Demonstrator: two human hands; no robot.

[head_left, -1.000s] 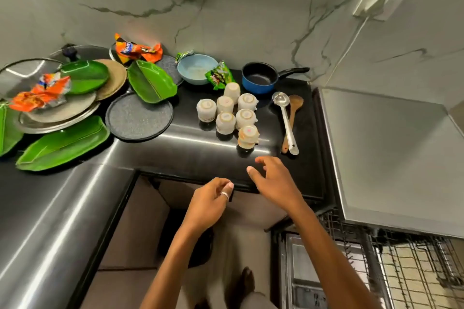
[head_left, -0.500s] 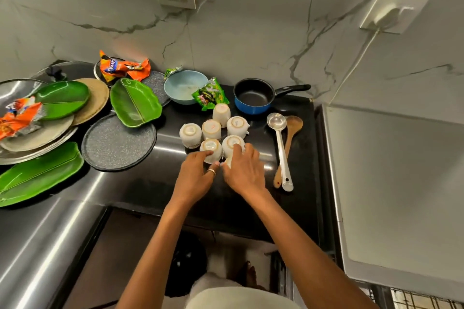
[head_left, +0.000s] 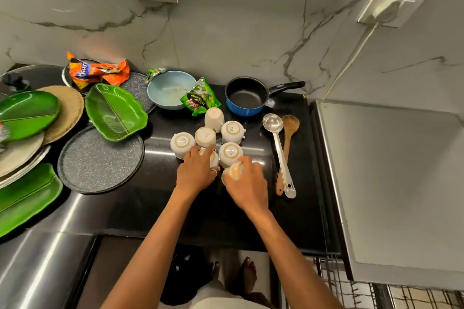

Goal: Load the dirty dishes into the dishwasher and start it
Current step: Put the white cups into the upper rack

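In right hand (head_left: pixel 247 183), cup (head_left: pixel 234 170) now tilted.

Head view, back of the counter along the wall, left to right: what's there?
orange snack wrapper → light blue bowl → green snack packet → blue saucepan

the left hand (head_left: pixel 194 173) covers most of the left cup (head_left: pixel 214 158). the right hand (head_left: pixel 247 183) half hides a blurred cup (head_left: pixel 234 170). the frame's edge cuts off a green plate (head_left: pixel 25 198).
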